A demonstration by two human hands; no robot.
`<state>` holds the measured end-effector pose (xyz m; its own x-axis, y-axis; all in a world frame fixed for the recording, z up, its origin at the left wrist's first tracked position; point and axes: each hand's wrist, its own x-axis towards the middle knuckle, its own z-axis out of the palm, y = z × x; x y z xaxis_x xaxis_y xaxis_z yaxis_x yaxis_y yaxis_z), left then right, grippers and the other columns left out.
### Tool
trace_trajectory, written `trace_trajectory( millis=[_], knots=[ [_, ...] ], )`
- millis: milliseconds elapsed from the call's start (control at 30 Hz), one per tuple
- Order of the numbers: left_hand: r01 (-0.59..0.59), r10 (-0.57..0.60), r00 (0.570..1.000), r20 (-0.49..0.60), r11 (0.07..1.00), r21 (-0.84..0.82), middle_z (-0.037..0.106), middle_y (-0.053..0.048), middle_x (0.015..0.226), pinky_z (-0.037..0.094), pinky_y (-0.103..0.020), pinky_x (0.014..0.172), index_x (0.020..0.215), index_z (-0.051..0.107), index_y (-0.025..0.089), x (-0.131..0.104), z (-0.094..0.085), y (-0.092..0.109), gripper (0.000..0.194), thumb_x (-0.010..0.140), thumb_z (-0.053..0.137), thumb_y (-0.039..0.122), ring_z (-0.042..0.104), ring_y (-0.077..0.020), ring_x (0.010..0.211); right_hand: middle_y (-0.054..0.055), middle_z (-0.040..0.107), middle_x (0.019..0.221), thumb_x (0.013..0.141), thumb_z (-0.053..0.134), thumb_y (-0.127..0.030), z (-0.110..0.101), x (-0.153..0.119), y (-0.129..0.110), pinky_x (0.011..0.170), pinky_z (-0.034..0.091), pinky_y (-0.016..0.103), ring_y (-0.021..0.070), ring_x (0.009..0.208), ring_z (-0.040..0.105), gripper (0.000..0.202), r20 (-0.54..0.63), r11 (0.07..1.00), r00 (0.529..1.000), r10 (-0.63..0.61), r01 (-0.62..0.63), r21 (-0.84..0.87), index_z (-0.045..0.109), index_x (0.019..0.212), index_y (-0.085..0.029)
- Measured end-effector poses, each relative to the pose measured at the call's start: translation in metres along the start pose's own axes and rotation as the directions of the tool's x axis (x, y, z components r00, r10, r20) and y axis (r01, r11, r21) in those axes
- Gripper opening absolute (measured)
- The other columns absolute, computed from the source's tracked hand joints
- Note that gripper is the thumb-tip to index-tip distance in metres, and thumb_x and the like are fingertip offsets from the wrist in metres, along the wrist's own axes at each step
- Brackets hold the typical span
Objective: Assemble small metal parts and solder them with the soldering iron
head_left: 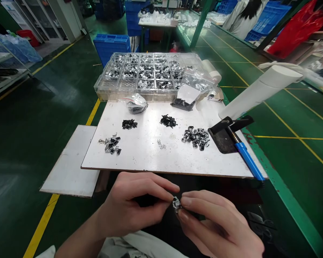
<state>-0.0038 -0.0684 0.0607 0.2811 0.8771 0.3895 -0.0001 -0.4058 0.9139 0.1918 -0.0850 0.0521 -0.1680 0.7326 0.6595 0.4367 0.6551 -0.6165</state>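
Observation:
My left hand [134,204] and my right hand [218,224] meet fingertip to fingertip below the near edge of the white board [148,154]. Between them sits a small silver metal part [176,203], pinched by the thumbs and forefingers of both hands. On the board lie small heaps: two black piles [129,124] [168,120], a mixed silver and black pile at the left [111,144], a larger silver pile at the right [196,137], and a tiny silver bit [161,144] in the middle.
A clear compartment tray [148,73] of metal parts stands at the board's far edge, with plastic bags [136,103] [196,80] beside it. A black plate and a blue-handled tool [243,150] lie at the right. A white roll [261,89] leans there. A second white board [72,161] sits left. Another person stands at the far right.

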Motion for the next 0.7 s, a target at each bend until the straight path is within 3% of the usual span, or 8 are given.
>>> trace_trajectory(
  millis=[100, 233, 433, 700],
  knots=[
    [-0.015, 0.016, 0.999, 0.034, 0.999, -0.035, 0.081, -0.008, 0.100, 0.064, -0.025, 0.074, 0.091, 0.076, 0.018, -0.001, 0.000, -0.003, 0.028, 0.075, 0.072, -0.005, 0.079, -0.0197, 0.083, 0.001, 0.075, 0.075, 0.095, 0.065, -0.023, -0.002, 0.004, -0.001, 0.061, 0.063, 0.026, 0.0156, 0.068, 0.073, 0.006, 0.011, 1.000, 1.000, 0.023, -0.023, 0.019, 0.069, 0.091, -0.021],
    [-0.036, 0.042, 0.995, 0.087, 0.996, -0.076, 0.081, -0.010, 0.098, 0.065, -0.026, 0.073, 0.092, 0.076, 0.017, -0.001, -0.003, -0.004, 0.028, 0.076, 0.071, -0.005, 0.079, -0.0212, 0.082, 0.001, 0.076, 0.077, 0.096, 0.063, -0.024, -0.009, 0.011, -0.001, 0.063, 0.064, 0.020, 0.0135, 0.068, 0.074, 0.006, 0.117, 0.999, 0.992, -0.035, 0.032, 0.026, 0.067, 0.094, -0.021],
    [0.060, -0.017, 0.974, 0.226, 0.982, -0.181, 0.082, -0.012, 0.096, 0.065, -0.028, 0.073, 0.094, 0.079, 0.019, 0.005, -0.015, 0.000, 0.020, 0.082, 0.073, 0.004, 0.079, -0.0224, 0.080, 0.001, 0.076, 0.075, 0.095, 0.064, -0.021, -0.013, 0.010, -0.007, 0.067, 0.065, 0.020, 0.0141, 0.067, 0.074, 0.006, 0.153, 0.997, 0.985, -0.080, 0.077, 0.029, 0.067, 0.091, -0.023],
    [0.151, -0.055, 0.942, 0.332, 0.951, -0.270, 0.081, -0.012, 0.094, 0.066, -0.027, 0.073, 0.089, 0.082, 0.021, 0.011, -0.020, -0.001, 0.020, 0.077, 0.079, 0.005, 0.079, -0.0226, 0.077, 0.002, 0.077, 0.082, 0.093, 0.066, -0.020, -0.014, -0.005, -0.010, 0.074, 0.066, 0.024, 0.0176, 0.077, 0.075, 0.008, 0.215, 0.997, 0.977, 0.014, -0.031, 0.072, 0.070, 0.091, -0.026]
  ],
)
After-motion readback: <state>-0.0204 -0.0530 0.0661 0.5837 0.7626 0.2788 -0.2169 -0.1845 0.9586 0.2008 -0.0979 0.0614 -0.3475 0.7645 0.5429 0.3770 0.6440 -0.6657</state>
